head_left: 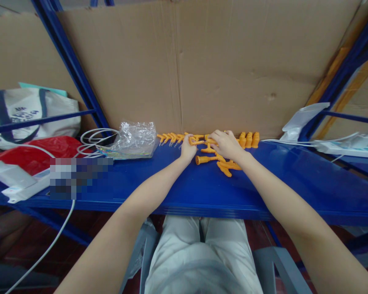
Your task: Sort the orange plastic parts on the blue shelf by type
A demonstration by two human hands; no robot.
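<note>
"What is between the hands?"

"A slim orange plastic-looking piece (198,143), over the back part of the blue, glossy shelf top (178,183). Its surface looks smooth; finer detail is too small to tell."

"Which way does it lie?"

"Its long axis runs left to right, roughly along the back wall, one end at the left hand (189,150), the other toward the right hand (228,143). I can't tell which end is its front."

"And the fingers?"

"The left thumb and fingers are clamped on its left end. The right fingers curl over its other end, but I cannot tell whether they grip it."

"What lies nearest?"

"Just on the near side, an orange tube with a flared, hollow end (204,159), that opening facing left. Near the right wrist are orange branching pieces (226,168), rounded and knobbly."

"Further out?"

"Left, a row of orange angled pieces with thin metal-looking coils (171,138); right, three upright orange bottle-shaped pieces (249,140) side by side. Beyond the row sits a crinkled clear plastic bag (138,141). Behind everything stands a flat brown cardboard sheet (214,69)."
</note>
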